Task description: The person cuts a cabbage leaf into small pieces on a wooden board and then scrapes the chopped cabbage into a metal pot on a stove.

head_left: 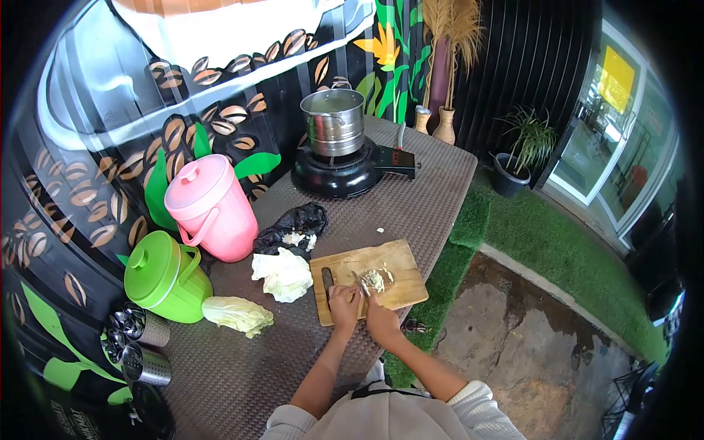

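A wooden cutting board [407, 282] lies near the table's front edge, with a dark slot at its left side. My right hand [381, 320] is closed round the handle of a knife [361, 283], whose blade points away from me over the board. Just left of the blade, my left hand [343, 304] rests on the board with its fingers bent and pressed together; what they hold, if anything, is hidden. Finely chopped pale pieces [372, 280] lie right of the blade, too small to name for certain.
Left of the board are loose cabbage leaves [282, 276], a cabbage piece [238, 315] and a black plastic bag [293, 226]. Pink [213, 209] and green [165, 279] lidded jugs stand by the wall, near utensil holders [145, 364]. A steel pot [333, 125] sits on a black stove [337, 176].
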### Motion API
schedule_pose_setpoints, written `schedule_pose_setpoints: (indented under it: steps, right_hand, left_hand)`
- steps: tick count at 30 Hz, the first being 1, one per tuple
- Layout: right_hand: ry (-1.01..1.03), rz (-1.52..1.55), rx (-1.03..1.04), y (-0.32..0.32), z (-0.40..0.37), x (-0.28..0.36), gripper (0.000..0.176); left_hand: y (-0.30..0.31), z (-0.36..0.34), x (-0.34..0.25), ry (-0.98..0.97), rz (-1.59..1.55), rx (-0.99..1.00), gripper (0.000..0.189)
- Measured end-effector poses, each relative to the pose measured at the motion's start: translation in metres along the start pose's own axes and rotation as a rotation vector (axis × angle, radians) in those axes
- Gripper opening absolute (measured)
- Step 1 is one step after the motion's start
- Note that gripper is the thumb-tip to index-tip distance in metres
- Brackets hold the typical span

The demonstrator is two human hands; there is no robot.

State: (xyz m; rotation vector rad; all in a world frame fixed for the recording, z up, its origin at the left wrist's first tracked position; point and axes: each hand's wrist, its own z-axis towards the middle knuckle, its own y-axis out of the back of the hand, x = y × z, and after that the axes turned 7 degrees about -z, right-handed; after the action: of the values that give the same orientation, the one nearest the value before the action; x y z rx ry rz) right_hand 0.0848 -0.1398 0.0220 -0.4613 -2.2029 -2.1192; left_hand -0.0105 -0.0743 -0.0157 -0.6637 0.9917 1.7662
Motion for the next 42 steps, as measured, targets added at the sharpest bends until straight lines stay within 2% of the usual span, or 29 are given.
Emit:
schedule_pose_setpoints:
  steps: [3,5,9,11,15,18,20,23,27,30,32,36,39,42]
  right_hand:
    - [-0.042,0.035,-0.057,-0.007,-0.011,0.0,0.02]
    - [0.007,-0.048,-0.067,-0.018,-0.008,0.001,0.02]
    - [0.079,-0.016,-0.081,-0.018,0.007,-0.006,0.019]
    - [0.073,0.021,-0.002,-0.002,0.009,-0.006,0.02]
    - [0.062,0.03,0.001,-0.005,-0.001,-0.004,0.021]
    - [0.027,0.025,-0.042,-0.019,-0.008,-0.002,0.022]
    - [0.057,-0.093,-0.097,-0.034,-0.005,0.0,0.022]
    - [0.097,-0.123,-0.103,-0.026,0.011,0.0,0.015]
    - [0.119,-0.057,-0.056,-0.002,0.014,-0.002,0.016]
    - [0.089,-0.033,-0.005,-0.002,0.003,-0.001,0.018]
    - [0.008,-0.022,-0.079,-0.024,-0.001,0.002,0.02]
    - [0.019,-0.019,-0.072,-0.015,0.005,0.006,0.023]
    - [0.056,0.064,0.053,0.0,0.022,-0.004,0.025]
    - [0.097,0.03,0.02,0.003,0.017,-0.007,0.031]
  left_hand:
    - [0.001,0.0,-0.001,-0.014,0.001,0.006,0.007]
    - [0.002,0.0,-0.003,-0.019,0.002,0.012,0.007]
    - [0.002,-0.001,-0.003,-0.005,-0.003,0.021,0.006]
    - [0.002,0.0,-0.006,-0.008,0.003,0.02,0.006]
    - [0.004,-0.001,-0.002,-0.028,-0.01,0.037,0.006]
    - [0.004,-0.002,-0.001,-0.038,0.028,0.062,0.006]
    - [0.004,-0.003,0.002,-0.037,0.029,0.063,0.007]
    - [0.006,-0.002,-0.004,-0.047,0.031,0.066,0.008]
    - [0.008,-0.003,-0.008,-0.042,0.0,0.066,0.01]
    - [0.008,-0.003,-0.01,-0.008,0.012,0.06,0.011]
    - [0.008,-0.004,-0.006,-0.017,0.026,0.065,0.011]
    - [0.01,-0.002,-0.01,-0.047,0.015,0.078,0.011]
    - [0.009,-0.003,-0.003,-0.04,0.005,0.071,0.011]
    - [0.007,-0.003,-0.002,-0.028,-0.038,0.039,0.011]
